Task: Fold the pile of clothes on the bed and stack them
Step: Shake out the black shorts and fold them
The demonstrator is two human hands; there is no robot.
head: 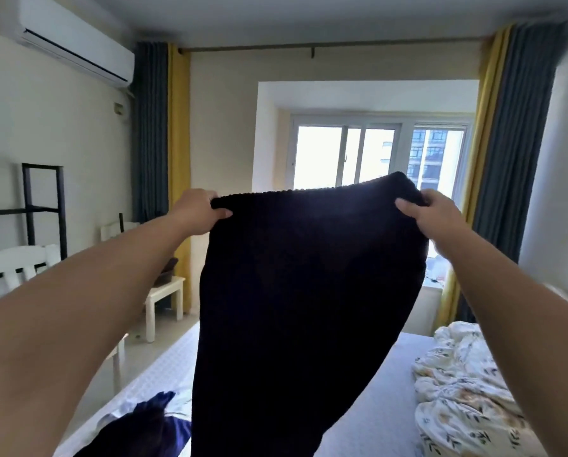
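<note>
Both hands are raised in front of the person, with the arms stretched forward. The left hand point(198, 209) pinches the top left corner of a dark knitted garment point(305, 291), with the thumb on the near side of the cloth. The right hand point(431, 214) grips the top right corner in the same way, fingers curled around the edge. The garment hangs down between the two hands, spread wide at the top, and its lower part goes out of the picture at the bottom. Under it lies the bed point(375, 390). A dark blue piece of clothing point(150, 427) lies on the bed at the lower left, and a crumpled flowered blanket point(464, 390) lies at the right. Behind the garment is a window point(345, 153).
</note>
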